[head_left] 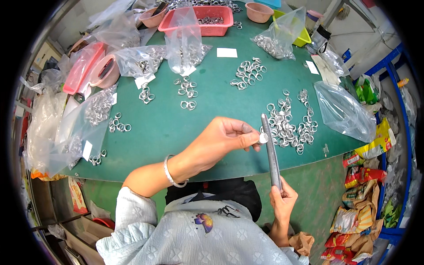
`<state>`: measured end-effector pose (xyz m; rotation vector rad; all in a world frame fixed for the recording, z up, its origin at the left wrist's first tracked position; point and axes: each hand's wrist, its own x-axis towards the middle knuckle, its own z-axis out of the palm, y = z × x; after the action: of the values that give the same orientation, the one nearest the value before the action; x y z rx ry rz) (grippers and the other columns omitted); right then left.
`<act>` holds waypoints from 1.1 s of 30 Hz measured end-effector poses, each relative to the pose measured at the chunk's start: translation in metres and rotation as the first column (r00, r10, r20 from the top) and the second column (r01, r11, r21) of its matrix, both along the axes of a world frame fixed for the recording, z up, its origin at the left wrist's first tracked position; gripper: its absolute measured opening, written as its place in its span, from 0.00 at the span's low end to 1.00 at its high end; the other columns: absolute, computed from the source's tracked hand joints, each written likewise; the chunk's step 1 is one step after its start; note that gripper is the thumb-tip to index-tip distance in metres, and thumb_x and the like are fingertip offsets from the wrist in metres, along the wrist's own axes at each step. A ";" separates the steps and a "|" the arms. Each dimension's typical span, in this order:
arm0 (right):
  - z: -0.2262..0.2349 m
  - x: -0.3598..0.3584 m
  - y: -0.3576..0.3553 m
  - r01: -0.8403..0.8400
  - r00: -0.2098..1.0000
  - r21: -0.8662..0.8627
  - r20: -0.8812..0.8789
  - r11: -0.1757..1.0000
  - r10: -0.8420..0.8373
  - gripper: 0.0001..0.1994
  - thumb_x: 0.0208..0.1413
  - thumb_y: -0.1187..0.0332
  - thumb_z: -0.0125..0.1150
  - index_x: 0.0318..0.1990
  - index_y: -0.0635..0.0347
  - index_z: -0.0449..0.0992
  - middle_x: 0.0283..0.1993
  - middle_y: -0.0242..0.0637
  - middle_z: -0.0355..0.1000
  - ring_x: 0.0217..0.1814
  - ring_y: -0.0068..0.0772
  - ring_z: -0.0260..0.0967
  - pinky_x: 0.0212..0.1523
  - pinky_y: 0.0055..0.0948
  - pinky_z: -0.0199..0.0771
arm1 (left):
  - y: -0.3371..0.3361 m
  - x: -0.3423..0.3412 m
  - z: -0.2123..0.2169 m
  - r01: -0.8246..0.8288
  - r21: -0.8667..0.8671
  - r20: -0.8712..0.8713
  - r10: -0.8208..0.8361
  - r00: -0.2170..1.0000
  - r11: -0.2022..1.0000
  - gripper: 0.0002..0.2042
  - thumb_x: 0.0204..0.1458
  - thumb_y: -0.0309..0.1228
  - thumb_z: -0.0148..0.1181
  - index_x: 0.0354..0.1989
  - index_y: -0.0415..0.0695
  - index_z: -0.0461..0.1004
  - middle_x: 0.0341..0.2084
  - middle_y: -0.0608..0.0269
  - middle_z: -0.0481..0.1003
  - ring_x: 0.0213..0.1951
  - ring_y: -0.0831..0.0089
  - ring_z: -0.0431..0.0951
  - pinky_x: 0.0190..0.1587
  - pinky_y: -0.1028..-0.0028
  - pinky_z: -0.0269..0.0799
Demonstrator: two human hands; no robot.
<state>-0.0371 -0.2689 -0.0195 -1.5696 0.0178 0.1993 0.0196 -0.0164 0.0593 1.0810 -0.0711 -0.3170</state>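
1. Right hand (282, 201), lower right of centre: clamped around the bottom end of a slim grey tapered rod (270, 148), held nearly upright.
2. Left hand (221, 141), at centre: thumb and fingers pinched together on a small silver ring (263, 138), pressed against the rod's side.
3. Silver bangle (170, 173) on the left wrist.
4. Just beyond the rod, right of centre: loose heap of silver rings (289, 126) on the green surface (163, 128).
5. Smaller clusters of rings (248, 73) in the upper middle.
6. Clear plastic bags (344, 110) at the right and along the left edge.
7. Red basket (212, 27) at the top centre.
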 end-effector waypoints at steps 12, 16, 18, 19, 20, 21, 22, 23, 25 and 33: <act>-0.001 0.002 0.000 0.093 0.996 0.059 -0.007 0.994 -0.093 0.18 0.54 0.74 0.54 0.52 0.71 0.66 0.16 0.20 0.56 0.12 0.08 0.46 0.11 0.12 0.41 | 0.072 0.200 -0.005 -0.620 0.044 0.053 0.618 0.785 0.784 0.28 0.52 0.37 0.54 0.55 0.30 0.55 0.52 0.46 0.61 0.48 0.57 0.70 0.50 0.67 0.69; -0.006 0.002 -0.005 0.176 0.984 0.073 -0.052 0.982 -0.172 0.18 0.54 0.74 0.54 0.51 0.71 0.66 0.16 0.20 0.56 0.12 0.08 0.46 0.12 0.12 0.42 | 0.014 0.160 -0.038 -0.255 0.348 0.116 0.228 0.967 0.902 0.18 0.51 0.31 0.55 0.49 0.35 0.66 0.43 0.56 0.70 0.44 0.70 0.72 0.44 0.71 0.71; -0.004 0.007 -0.004 0.202 0.979 0.067 -0.045 0.977 -0.199 0.18 0.54 0.74 0.53 0.51 0.72 0.66 0.16 0.20 0.54 0.12 0.08 0.46 0.11 0.12 0.41 | 0.006 0.144 -0.053 -0.190 0.520 0.227 0.079 0.971 0.833 0.15 0.50 0.30 0.56 0.45 0.36 0.70 0.37 0.60 0.73 0.42 0.72 0.72 0.42 0.72 0.70; -0.005 0.006 -0.008 0.218 0.976 0.064 -0.040 0.974 -0.216 0.18 0.54 0.73 0.53 0.51 0.72 0.65 0.16 0.20 0.54 0.12 0.08 0.46 0.11 0.12 0.41 | 0.000 0.138 -0.064 -0.199 0.525 0.249 0.074 0.966 0.828 0.13 0.49 0.28 0.56 0.43 0.37 0.72 0.37 0.59 0.74 0.40 0.72 0.73 0.43 0.74 0.70; -0.005 0.006 -0.010 0.234 0.972 0.062 -0.035 0.970 -0.232 0.18 0.54 0.73 0.53 0.51 0.72 0.65 0.16 0.19 0.54 0.12 0.08 0.46 0.11 0.12 0.40 | -0.002 0.134 -0.072 -0.239 0.590 0.315 0.053 0.948 0.772 0.12 0.48 0.26 0.56 0.41 0.36 0.72 0.36 0.57 0.74 0.39 0.70 0.74 0.42 0.73 0.70; -0.004 0.009 -0.011 0.252 0.968 0.077 -0.023 0.965 -0.251 0.18 0.55 0.73 0.53 0.52 0.72 0.65 0.16 0.19 0.53 0.12 0.08 0.45 0.11 0.13 0.39 | -0.004 0.131 -0.078 -0.277 0.638 0.382 0.017 0.924 0.718 0.12 0.46 0.25 0.57 0.40 0.35 0.72 0.36 0.55 0.74 0.37 0.68 0.74 0.41 0.71 0.70; -0.003 0.009 -0.012 0.289 0.957 0.084 -0.028 0.954 -0.288 0.18 0.55 0.73 0.53 0.52 0.72 0.65 0.16 0.19 0.53 0.12 0.08 0.45 0.11 0.13 0.39 | -0.007 0.129 -0.085 -0.320 0.677 0.446 -0.024 0.895 0.663 0.11 0.45 0.23 0.57 0.39 0.35 0.72 0.36 0.54 0.74 0.35 0.66 0.75 0.40 0.70 0.70; -0.003 0.008 -0.014 0.326 0.946 0.090 -0.033 0.941 -0.324 0.18 0.55 0.72 0.53 0.52 0.73 0.65 0.16 0.19 0.52 0.12 0.08 0.45 0.11 0.13 0.38 | -0.011 0.124 -0.091 -0.328 0.708 0.458 -0.052 0.888 0.625 0.12 0.45 0.23 0.57 0.40 0.35 0.72 0.36 0.54 0.74 0.36 0.65 0.75 0.40 0.70 0.70; -0.003 0.012 -0.016 0.375 0.927 0.105 -0.022 0.921 -0.375 0.18 0.56 0.72 0.52 0.52 0.73 0.64 0.16 0.19 0.52 0.12 0.08 0.44 0.11 0.13 0.38 | -0.018 0.119 -0.097 -0.376 0.759 0.500 -0.105 0.860 0.531 0.14 0.44 0.22 0.57 0.43 0.37 0.71 0.35 0.54 0.73 0.38 0.64 0.74 0.41 0.71 0.69; -0.009 0.010 -0.026 0.374 0.928 0.092 -0.034 0.923 -0.372 0.18 0.56 0.72 0.52 0.52 0.72 0.65 0.16 0.21 0.53 0.12 0.08 0.45 0.10 0.12 0.41 | -0.063 0.146 -0.113 -0.569 0.723 0.668 -0.188 0.720 0.391 0.12 0.43 0.21 0.56 0.38 0.40 0.73 0.34 0.55 0.70 0.43 0.59 0.67 0.48 0.67 0.64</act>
<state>-0.0271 -0.2949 -0.0286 -1.4379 0.3138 -0.0876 0.1661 -0.0790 -0.0540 2.3039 -0.4566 0.3987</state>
